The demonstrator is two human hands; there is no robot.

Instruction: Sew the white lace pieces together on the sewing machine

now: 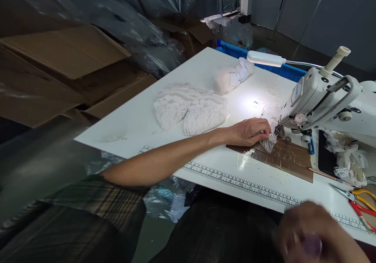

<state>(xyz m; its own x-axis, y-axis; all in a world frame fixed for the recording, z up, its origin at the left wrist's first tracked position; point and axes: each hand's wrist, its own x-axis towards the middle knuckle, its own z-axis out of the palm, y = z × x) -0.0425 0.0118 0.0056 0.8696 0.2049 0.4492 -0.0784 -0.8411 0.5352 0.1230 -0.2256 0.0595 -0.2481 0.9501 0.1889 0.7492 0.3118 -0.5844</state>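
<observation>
My left hand (249, 132) reaches across the table to the sewing machine (311, 98), its fingers closed on the edge of a piece of white lace (268, 142). That lace lies by the needle area, partly over a brown sheet (290, 159) on the tabletop. Near the front edge, my right hand (311, 229) is smeared by motion. Its fingers look curled around a small purplish round thing (313, 245), too blurred to name. Folded white lace pieces (190, 108) lie left of the machine, with a pale bundle (232, 77) behind them.
A white lamp (266, 58) lights the table. Yellow-handled scissors (352, 194), a red-handled tool (361, 216), a pencil (329, 175) and gathered lace trim (349, 157) lie at right. A printed ruler (235, 180) runs along the front edge. Cardboard boxes (67, 51) stand at left.
</observation>
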